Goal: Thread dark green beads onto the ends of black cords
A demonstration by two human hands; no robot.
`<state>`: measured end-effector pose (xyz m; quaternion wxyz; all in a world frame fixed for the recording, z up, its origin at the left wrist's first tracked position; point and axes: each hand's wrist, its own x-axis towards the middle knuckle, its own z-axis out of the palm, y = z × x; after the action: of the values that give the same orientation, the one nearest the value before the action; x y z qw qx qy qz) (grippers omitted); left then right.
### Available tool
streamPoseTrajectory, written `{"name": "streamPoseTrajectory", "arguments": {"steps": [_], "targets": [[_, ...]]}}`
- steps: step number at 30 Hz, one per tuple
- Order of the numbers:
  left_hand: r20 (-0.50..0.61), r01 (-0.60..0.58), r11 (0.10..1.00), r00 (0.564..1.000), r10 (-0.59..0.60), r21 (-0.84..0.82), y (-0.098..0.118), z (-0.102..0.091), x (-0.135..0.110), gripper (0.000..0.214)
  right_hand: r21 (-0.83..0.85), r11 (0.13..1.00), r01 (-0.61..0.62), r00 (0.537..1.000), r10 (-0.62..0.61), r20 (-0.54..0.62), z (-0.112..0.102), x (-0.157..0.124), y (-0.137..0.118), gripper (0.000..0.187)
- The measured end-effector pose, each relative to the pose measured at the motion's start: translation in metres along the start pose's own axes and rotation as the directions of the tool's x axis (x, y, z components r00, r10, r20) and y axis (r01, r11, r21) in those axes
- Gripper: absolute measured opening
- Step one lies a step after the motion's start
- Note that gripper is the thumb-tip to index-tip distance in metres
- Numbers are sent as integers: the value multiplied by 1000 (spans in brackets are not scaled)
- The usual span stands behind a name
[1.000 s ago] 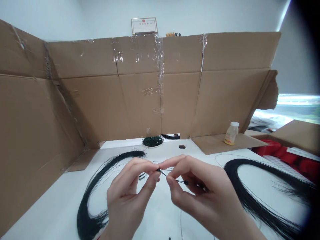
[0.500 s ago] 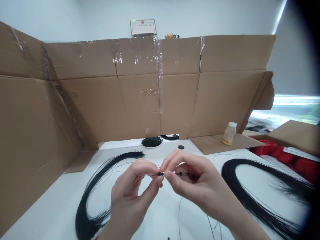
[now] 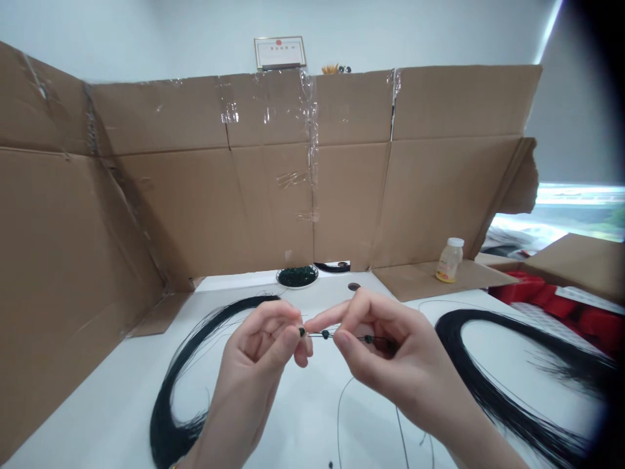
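Between the thumb and fingers of my left hand (image 3: 266, 358) is a small dark green bead (image 3: 301, 332). My right hand (image 3: 390, 352) pinches thin dark cord (image 3: 316, 335), its index finger stretched toward the left fingertips. Along the cord sit another dark bead (image 3: 325, 335) in the gap between my hands and one more (image 3: 368, 339) behind the right thumb. Loose cord ends (image 3: 401, 430) hang below my right hand over the white table (image 3: 303, 417). Whether the left-hand bead is threaded on the cord, I cannot tell.
Bundles of black cord curve on the left (image 3: 168, 391) and right (image 3: 456, 352). A dish of dark green beads (image 3: 297, 277) stands at the back. Cardboard walls (image 3: 244, 208) enclose the far side. A white-capped bottle (image 3: 450, 260) and a box with red items (image 3: 541, 296) are right.
My hands have drawn apart, the left shifting left and the right slightly right. A beaded stretch of cord now shows between them, and the right index finger has straightened.
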<state>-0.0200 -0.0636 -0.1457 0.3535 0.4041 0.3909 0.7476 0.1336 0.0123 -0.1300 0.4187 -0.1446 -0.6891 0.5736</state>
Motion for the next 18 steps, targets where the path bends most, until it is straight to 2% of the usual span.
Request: {"name": "streamPoseTrajectory", "arguments": {"steps": [6,13,18], "targets": [[161,145,983,979,-126,-115,-5,-10,2,12,-16,995,94,996,-94,9,2,1,3,19],[210,208,959,963,-167,-191,-6,-9,3,8,18,993,117,992,-118,48,2,1,2,18],[158,159,984,977,-145,-78,-4,-9,5,13,-35,994,104,993,-101,56,-1,-2,-1,20]]}}
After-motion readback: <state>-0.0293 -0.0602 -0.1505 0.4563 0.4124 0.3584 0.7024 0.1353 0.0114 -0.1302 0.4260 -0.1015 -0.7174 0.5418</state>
